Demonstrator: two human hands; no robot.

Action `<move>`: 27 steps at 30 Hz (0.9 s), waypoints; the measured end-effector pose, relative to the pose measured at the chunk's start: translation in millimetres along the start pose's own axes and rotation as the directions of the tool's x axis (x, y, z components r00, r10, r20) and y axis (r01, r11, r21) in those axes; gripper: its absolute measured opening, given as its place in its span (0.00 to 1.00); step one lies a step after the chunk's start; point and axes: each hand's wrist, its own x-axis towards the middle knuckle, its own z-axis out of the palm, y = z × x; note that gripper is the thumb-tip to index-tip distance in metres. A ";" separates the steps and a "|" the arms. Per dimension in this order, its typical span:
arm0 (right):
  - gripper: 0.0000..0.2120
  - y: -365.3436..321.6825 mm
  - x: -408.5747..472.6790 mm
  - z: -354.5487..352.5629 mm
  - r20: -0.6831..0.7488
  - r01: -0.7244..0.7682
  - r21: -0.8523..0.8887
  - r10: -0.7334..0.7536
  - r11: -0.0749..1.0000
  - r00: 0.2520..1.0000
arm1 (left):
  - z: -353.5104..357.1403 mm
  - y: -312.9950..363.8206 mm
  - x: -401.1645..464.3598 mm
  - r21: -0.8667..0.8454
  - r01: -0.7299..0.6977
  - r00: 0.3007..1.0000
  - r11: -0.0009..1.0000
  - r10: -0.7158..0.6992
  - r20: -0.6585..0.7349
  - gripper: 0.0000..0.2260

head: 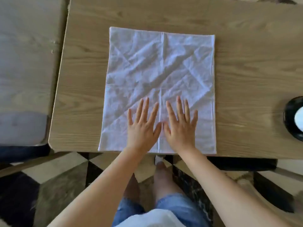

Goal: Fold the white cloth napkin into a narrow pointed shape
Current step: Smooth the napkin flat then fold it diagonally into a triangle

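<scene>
1. The white square cloth napkin (157, 89) is seen spread flat on the light wood-grain table (246, 71), its near hem lying along the table's near edge and its far hem well up the tabletop.
2. Old fold lines are visible across the cloth: a straight crease running from the far hem to the near hem through the middle, and several diagonal creases crossing it. Soft wrinkles are left in the central area.
3. The step in hand is judged to be the smoothing and flattening of the opened cloth; no fold toward the pointed shape has yet been made.
4. The left hand (141, 126) is laid palm-down on the near part of the napkin, just left of the centre crease, with the fingers (139, 110) spread wide and pointing away from the person. Nothing is gripped by it.
5. The right hand (180, 126) is laid in the same manner just right of the crease, fingers fanned wide, holding nothing; the two thumbs are nearly touching at the crease.
6. For the next move, a corner or an edge would probably have to be pinched and carried over to a crease line, the other hand being kept flat to stop the cloth sliding.
7. A round black dish (293, 118) with something white in it is seen at the right edge, well apart from the napkin.
</scene>
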 end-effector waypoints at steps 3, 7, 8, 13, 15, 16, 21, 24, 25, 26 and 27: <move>0.28 -2.4 -10.5 17.8 0.074 0.027 -0.041 -0.024 0.999 0.997 | 18.2 -7.8 -11.8 0.082 -0.067 0.997 0.994 0.063 0.051 0.26; 0.28 24.7 -17.1 24.1 0.120 0.098 -0.091 -0.087 0.991 0.989 | 18.6 -27.9 -10.7 0.108 -0.077 0.994 0.991 0.069 0.079 0.28; 0.28 38.0 -17.0 22.1 0.121 0.089 -0.097 -0.077 0.991 0.990 | 15.2 -35.5 -7.4 0.101 -0.036 0.997 0.994 0.029 0.076 0.29; 0.29 105.5 -20.5 6.6 0.067 -0.161 -0.113 0.169 0.980 0.983 | -7.8 -82.8 0.6 0.126 0.172 0.984 0.977 -0.177 0.032 0.31; 0.30 108.8 -14.0 1.7 0.030 -0.238 -0.113 0.243 0.965 0.970 | -13.0 -91.3 7.1 0.122 0.272 0.962 0.955 -0.274 0.002 0.32; 0.30 102.4 -7.5 -0.1 0.014 -0.236 -0.106 0.239 0.966 0.971 | -13.5 -90.2 12.6 0.117 0.291 0.956 0.950 -0.292 -0.010 0.33; 0.29 33.1 48.1 18.0 -0.028 0.067 -0.075 -0.069 0.995 0.997 | -0.9 -49.4 61.8 0.120 -0.030 0.999 0.992 0.027 0.028 0.31; 0.28 11.8 88.5 30.9 -0.074 0.042 -0.087 -0.049 0.995 0.996 | 7.3 -36.7 100.3 0.111 -0.098 0.995 0.989 0.096 0.024 0.29; 0.28 10.5 101.0 31.8 -0.071 0.033 -0.090 -0.040 0.995 0.997 | 8.1 -36.5 112.0 0.120 -0.112 0.994 0.986 0.109 0.030 0.29; 0.27 12.2 113.5 31.7 -0.063 0.037 -0.094 -0.043 0.995 0.997 | 7.6 -37.5 123.6 0.129 -0.125 0.992 0.984 0.121 0.036 0.29; 0.27 15.9 125.7 30.6 -0.056 0.053 -0.099 -0.059 0.994 0.997 | 6.5 -39.6 135.0 0.143 -0.138 0.990 0.980 0.133 0.039 0.29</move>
